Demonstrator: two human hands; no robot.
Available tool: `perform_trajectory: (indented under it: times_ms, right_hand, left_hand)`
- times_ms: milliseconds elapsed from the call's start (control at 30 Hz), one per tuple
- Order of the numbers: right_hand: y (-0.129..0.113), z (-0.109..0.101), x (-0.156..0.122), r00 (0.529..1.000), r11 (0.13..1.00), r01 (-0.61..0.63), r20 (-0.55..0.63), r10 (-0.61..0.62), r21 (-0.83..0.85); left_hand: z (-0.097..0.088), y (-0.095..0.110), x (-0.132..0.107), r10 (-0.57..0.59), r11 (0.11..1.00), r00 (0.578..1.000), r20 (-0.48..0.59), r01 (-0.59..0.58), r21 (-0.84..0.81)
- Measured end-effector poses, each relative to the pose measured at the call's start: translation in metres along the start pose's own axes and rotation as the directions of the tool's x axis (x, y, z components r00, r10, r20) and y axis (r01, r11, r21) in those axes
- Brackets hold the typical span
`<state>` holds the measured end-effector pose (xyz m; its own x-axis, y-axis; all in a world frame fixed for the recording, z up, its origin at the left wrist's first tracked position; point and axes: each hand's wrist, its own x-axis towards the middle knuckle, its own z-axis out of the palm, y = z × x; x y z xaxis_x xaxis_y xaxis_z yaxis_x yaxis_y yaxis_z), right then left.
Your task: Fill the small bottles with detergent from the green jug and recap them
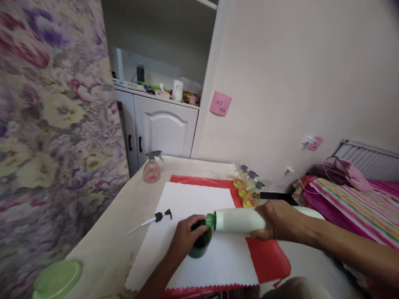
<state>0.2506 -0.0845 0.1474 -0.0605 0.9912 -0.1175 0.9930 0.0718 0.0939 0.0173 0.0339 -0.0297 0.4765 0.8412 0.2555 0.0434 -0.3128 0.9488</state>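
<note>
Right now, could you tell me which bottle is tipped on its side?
The white bottle in the right hand; the dark green bottle and pink spray bottle stand upright.

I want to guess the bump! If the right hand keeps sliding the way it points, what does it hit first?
Probably the dark green container gripped by the left hand: the right hand points left, and its white bottle has its green neck at that container's mouth.

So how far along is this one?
Done: pump head is off, lying on the white sheet. In hand: left hand steadies the dark green bottle; right hand tips the white bottle at its mouth. Left: probably pump back on; fill level not visible.
</note>
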Motion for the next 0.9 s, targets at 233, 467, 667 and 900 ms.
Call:
perform_trajectory:
  times_ms: [233, 467, 667, 900]
  right_hand:
    - [0.0016, 0.0018, 0.0018, 1.0, 1.0, 0.007, -0.006, -0.007, 0.013]
    - [0.0005, 0.0006, 0.001, 1.0, 1.0, 0.001, -0.008, -0.001, -0.015]
    - [0.0021, 0.0018, 0.0006, 1.0, 1.0, 0.014, -0.009, -0.014, -0.012]
    - [0.0012, 0.0008, 0.0013, 1.0, 1.0, 0.009, 0.001, -0.009, -0.013]
  left_hand:
    - [0.0003, 0.0, 0.0011, -0.001, 1.0, 1.0, 0.0, 0.001, 0.002]
    - [0.0006, 0.0011, 0.0008, -0.001, 1.0, 1.0, 0.003, 0.001, 0.001]
    - [0.0005, 0.0011, 0.0013, -0.002, 1.0, 1.0, -0.006, 0.002, 0.006]
    - [-0.0001, 0.0046, 0.0008, -0.001, 1.0, 1.0, -0.011, 0.001, 0.008]
